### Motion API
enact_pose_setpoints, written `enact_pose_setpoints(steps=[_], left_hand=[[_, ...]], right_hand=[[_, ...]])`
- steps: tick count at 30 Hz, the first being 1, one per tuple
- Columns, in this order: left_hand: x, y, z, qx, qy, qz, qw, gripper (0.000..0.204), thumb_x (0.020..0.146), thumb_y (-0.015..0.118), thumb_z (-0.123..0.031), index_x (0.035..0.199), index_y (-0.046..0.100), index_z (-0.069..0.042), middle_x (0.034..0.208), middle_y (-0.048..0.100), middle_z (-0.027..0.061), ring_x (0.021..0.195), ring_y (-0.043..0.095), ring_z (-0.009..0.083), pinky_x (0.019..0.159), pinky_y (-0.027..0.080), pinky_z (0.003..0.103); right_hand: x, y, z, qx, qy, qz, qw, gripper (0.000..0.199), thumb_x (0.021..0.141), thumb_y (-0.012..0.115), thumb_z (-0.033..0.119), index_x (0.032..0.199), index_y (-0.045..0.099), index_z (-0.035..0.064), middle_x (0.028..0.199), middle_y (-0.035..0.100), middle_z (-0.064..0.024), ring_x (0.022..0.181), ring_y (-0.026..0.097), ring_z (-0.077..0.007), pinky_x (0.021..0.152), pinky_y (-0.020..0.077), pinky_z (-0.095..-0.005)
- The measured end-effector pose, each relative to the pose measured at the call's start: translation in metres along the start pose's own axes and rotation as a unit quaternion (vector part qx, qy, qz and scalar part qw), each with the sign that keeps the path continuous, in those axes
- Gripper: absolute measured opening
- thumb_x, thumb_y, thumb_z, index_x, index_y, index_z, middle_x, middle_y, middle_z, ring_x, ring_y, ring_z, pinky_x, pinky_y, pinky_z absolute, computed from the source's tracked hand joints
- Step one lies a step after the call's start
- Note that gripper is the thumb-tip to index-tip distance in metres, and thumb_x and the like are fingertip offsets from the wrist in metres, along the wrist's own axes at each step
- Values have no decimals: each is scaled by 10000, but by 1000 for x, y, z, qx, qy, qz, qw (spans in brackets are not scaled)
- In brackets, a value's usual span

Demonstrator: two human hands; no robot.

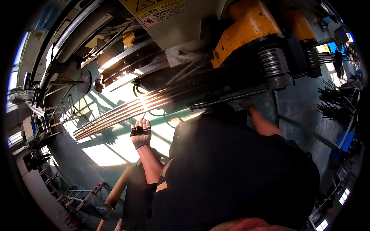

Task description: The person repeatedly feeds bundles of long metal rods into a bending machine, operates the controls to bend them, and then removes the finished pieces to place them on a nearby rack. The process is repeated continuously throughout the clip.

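Observation:
My left hand, in a light knit glove with a black band and bare fingertips, is raised just below a bundle of long metal rods. Its fingers point up, stretched out, with nothing visible in them. The rods run from the lower left up into the machine, bright in sunlight at their left part. On the right, my right hand is in deep shadow near a long spring-like ribbed bar. Its fingers are too dark to make out, and whether it touches the bar cannot be told.
A machine with orange arms, heavy coil springs and a grey housing with a warning label stands ahead. Dark rods are stacked on a rack at the right. A brown tube and a metal frame are at lower left.

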State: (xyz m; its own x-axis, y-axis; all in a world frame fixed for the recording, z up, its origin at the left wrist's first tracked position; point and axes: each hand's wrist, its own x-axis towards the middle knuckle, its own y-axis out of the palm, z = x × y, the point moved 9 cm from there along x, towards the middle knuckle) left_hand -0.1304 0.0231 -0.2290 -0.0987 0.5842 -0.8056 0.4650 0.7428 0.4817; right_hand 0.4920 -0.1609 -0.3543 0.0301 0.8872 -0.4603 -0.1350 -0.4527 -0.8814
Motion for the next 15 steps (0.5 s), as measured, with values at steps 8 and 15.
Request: enact_pose_setpoints(steps=[8, 15], left_hand=[[-27, 70, 128, 157, -98, 63, 981, 385, 1055, 542, -355, 1303, 577, -63, 1355, 598, 140, 1273, 519, 326, 1069, 489, 523], [-6, 96, 80, 208, -97, 369, 901, 239, 1072, 389, -190, 1193, 532, -42, 1282, 573, 176, 1180, 530, 340, 1107, 403, 487]], right_hand=[[11, -45, -77, 41, 82, -239, 967, 430, 937, 631, 383, 1259, 651, 98, 1315, 625, -189, 1227, 594, -316, 998, 490, -443], [-34, 25, -51, 48, 181, -67, 980, 276, 915, 653, 351, 1014, 727, 105, 1031, 723, -111, 992, 686, -318, 829, 550, -459]])
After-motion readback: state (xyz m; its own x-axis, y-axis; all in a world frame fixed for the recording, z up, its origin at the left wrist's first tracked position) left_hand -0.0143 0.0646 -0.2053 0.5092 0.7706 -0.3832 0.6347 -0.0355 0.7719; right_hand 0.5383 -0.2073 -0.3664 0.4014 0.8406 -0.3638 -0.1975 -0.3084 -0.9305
